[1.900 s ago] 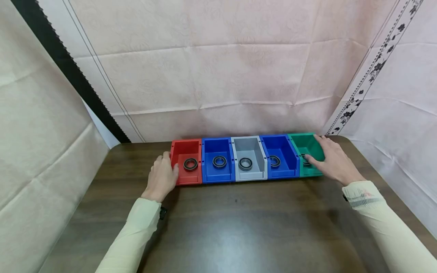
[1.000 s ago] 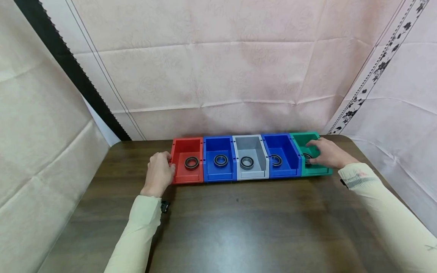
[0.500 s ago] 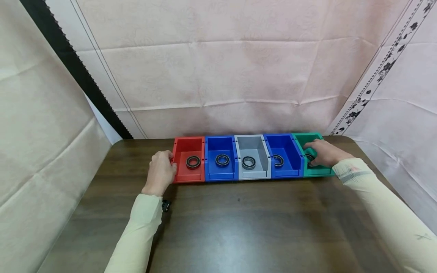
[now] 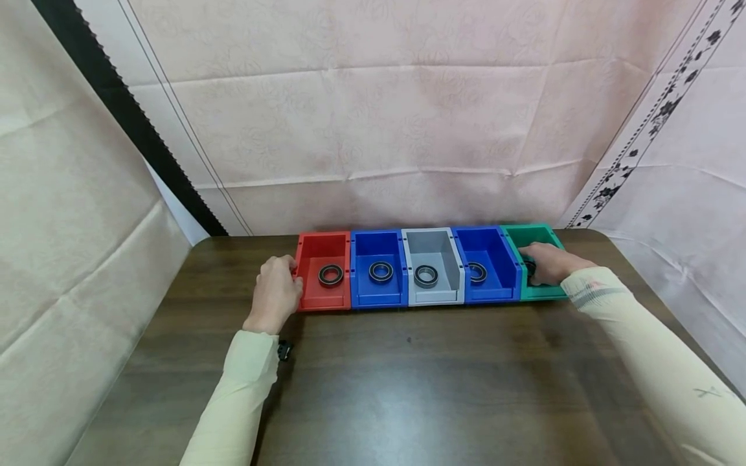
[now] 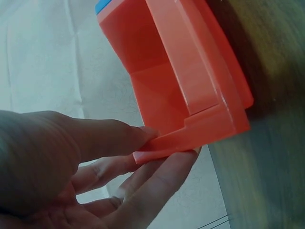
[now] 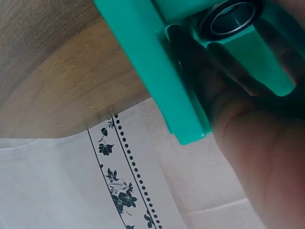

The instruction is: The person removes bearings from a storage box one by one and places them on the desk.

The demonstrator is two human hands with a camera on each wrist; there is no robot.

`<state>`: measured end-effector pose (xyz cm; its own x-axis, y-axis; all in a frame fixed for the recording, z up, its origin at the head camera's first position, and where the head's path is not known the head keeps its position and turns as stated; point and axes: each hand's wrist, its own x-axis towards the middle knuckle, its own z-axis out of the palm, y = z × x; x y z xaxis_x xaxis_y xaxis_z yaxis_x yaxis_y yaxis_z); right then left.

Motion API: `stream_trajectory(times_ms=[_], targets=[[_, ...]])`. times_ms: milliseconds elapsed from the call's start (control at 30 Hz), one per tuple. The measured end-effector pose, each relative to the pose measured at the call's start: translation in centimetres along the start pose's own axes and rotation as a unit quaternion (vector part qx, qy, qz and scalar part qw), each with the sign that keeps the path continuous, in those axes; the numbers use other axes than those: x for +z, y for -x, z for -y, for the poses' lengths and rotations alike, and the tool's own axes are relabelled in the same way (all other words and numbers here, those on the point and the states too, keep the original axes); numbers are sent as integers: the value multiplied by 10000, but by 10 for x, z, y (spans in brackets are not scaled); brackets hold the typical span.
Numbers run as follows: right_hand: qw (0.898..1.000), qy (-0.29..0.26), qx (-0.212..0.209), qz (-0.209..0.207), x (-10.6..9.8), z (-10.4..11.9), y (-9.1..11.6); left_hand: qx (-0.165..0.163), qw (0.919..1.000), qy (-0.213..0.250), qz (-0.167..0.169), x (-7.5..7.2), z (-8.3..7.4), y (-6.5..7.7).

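Observation:
My left hand (image 4: 272,294) grips the side wall of the red bin (image 4: 320,299). In the left wrist view, the thumb (image 5: 114,138) lies at the wall's upper edge and the other fingers are on its outer side. Reaching into the green bin (image 4: 542,293) is my right hand (image 4: 550,264), holding a ball bearing (image 4: 529,266) between thumb and fingers. The right wrist view shows this dark-rimmed bearing (image 6: 231,20) near the fingertips, with one finger along the inner side of the green wall. The hand hides part of the bearing in the head view.
Between the red and green bins stand a blue bin (image 4: 379,299), a grey bin (image 4: 436,298) and another blue bin (image 4: 495,294), joined in a row. Each holds one bearing, as does the red one. The wooden table (image 4: 402,388) meets a cloth backdrop (image 4: 373,129) behind.
My right hand has moved from the green bin's right edge down into it, and its fingers have closed in around the bearing. My left hand stays at the red bin, its fingers drawn in more.

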<state>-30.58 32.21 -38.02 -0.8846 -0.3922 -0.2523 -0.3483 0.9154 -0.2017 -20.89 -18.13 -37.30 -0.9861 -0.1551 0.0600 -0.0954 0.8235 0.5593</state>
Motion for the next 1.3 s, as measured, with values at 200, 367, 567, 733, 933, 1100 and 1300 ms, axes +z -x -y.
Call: stream_trajectory(times_ms=[200, 367, 567, 733, 933, 1100, 1300], targets=[[9996, 110, -256, -34, -1, -3, -1, 70, 10000, -38, -49, 0, 0, 0], [9991, 84, -403, -99, -1, -4, -1, 190, 9998, -50, -106, 0, 0, 1], [9994, -20, -335, -66, 0, -4, -4, 206, 9996, -91, -173, 1, 1, 3], [9988, 51, -450, -162, 1, -6, -6, 224, 9995, -107, -179, 1, 1, 3], [9982, 126, -543, -212, 2, -10, -9, 234, 9994, -140, -213, 1, 0, 3], [9984, 131, -508, -199, 1, -13, -9, 207, 9994, -229, -172, 2, -1, 2], [9985, 30, -549, -76, -3, -11, -6, 235, 9992, -267, -173, 2, -1, 2]])
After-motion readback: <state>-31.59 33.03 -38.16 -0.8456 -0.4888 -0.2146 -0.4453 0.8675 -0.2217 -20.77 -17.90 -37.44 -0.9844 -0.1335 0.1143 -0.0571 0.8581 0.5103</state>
